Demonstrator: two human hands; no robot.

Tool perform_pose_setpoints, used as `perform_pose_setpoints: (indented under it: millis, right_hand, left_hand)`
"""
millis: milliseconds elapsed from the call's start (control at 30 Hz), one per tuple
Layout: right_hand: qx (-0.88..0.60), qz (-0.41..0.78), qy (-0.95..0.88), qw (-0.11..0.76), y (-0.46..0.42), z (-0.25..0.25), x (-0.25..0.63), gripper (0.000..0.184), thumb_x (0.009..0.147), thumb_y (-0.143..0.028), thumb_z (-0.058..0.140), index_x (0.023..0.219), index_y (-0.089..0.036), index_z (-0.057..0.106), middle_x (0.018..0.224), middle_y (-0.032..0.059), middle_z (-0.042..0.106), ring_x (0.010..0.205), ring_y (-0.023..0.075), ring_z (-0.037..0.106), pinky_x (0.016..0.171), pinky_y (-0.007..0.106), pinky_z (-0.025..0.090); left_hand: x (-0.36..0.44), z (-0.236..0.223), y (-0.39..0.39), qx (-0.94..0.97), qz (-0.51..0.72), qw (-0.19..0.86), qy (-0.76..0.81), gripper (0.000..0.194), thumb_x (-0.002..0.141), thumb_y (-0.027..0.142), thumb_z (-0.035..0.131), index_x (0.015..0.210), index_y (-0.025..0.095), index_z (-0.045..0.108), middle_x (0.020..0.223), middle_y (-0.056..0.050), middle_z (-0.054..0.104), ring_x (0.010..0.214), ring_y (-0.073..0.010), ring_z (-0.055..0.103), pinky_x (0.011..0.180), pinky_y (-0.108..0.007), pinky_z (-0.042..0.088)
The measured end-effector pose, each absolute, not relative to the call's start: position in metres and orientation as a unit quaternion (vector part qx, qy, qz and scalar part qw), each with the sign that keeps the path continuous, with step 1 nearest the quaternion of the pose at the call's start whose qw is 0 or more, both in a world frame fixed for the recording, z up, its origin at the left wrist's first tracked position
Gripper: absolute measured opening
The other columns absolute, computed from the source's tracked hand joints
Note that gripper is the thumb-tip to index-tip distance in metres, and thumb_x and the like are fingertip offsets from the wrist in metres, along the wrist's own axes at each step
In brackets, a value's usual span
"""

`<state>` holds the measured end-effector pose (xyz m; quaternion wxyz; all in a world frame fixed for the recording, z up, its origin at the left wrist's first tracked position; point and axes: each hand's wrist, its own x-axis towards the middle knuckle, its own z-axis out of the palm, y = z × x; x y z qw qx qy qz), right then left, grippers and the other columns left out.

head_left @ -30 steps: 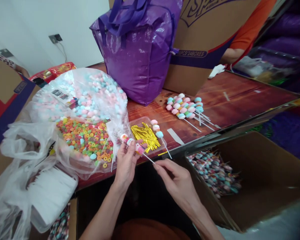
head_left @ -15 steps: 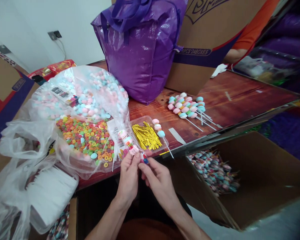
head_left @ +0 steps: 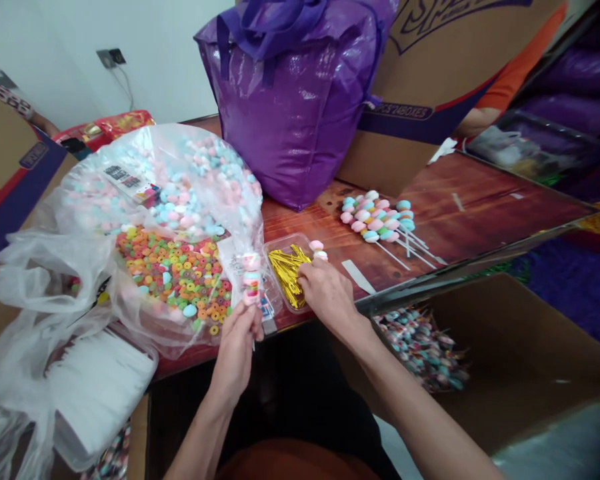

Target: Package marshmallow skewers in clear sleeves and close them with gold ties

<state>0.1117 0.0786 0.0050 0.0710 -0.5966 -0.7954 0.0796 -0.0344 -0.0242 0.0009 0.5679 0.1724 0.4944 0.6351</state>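
Note:
My left hand (head_left: 240, 333) is closed round the lower end of a marshmallow candy skewer (head_left: 251, 279) in a clear wrapper, held upright with its stick poking out below. Gold twist ties (head_left: 286, 267) lie in a clear plastic tray (head_left: 300, 239). Over the tray's right side reaches my right hand (head_left: 327, 293), its fingertips drawn together among the ties; what they pinch is hidden. Behind that hand, an unwrapped marshmallow skewer (head_left: 319, 250) is partly covered. Printed clear wrappers (head_left: 230, 257) lie left of the tray.
Left are a bag of marshmallows (head_left: 180, 200), ring candies (head_left: 175, 273) and a tub of white sticks (head_left: 95, 393). Several skewers (head_left: 375, 217) lie at right. A purple bag (head_left: 290, 113) stands behind. Below the table edge, a carton (head_left: 520, 353) holds wrapped candies (head_left: 423, 347).
My hands met at the wrapped skewer's base, then parted. My right hand has moved up to the twist ties; my left has shifted slightly left, turning the skewer more upright.

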Motion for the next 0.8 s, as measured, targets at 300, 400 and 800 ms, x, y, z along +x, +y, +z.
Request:
perform_pose_setpoints:
  millis: [300, 400, 800]
  right_hand:
    - [-0.601, 0.063, -0.791, 0.097, 0.083, -0.004, 0.117, 0.022, 0.097, -0.016, 0.049, 0.095, -0.02, 0.07, 0.088, 0.0097, 0.071, 0.075, 0.0197, 0.064, 0.059, 0.028, 0.032]
    - [-0.608, 0.104, -0.752, 0.234, 0.078, 0.0, 0.123, 0.018, 0.095, -0.019, 0.052, 0.09, -0.02, 0.069, 0.08, 0.0066, 0.07, 0.068, 0.018, 0.061, 0.059, 0.027, 0.034]
    - [-0.434, 0.571, -0.54, 0.44, 0.016, 0.006, 0.095, 0.022, 0.08, -0.034, 0.071, 0.067, -0.017, 0.065, 0.057, -0.002, 0.062, 0.044, 0.0078, 0.044, 0.04, 0.019, 0.037]
  left_hand:
    - [-0.033, 0.001, -0.023, 0.182, 0.613, 0.628, 0.443, 0.038, 0.073, 0.04, 0.084, 0.071, 0.014, 0.055, 0.065, 0.003, 0.046, 0.054, -0.0049, 0.032, 0.048, -0.019, 0.025]
    - [-0.03, 0.0, -0.02, 0.168, 0.62, 0.628, 0.44, 0.037, 0.073, 0.039, 0.084, 0.08, 0.015, 0.056, 0.064, 0.005, 0.046, 0.049, -0.0025, 0.025, 0.045, -0.018, 0.018]
    - [-0.02, -0.008, -0.018, 0.209, 0.645, 0.589, 0.44, 0.028, 0.079, 0.037, 0.079, 0.078, 0.015, 0.063, 0.064, 0.003, 0.053, 0.051, -0.0037, 0.033, 0.047, -0.018, 0.025]
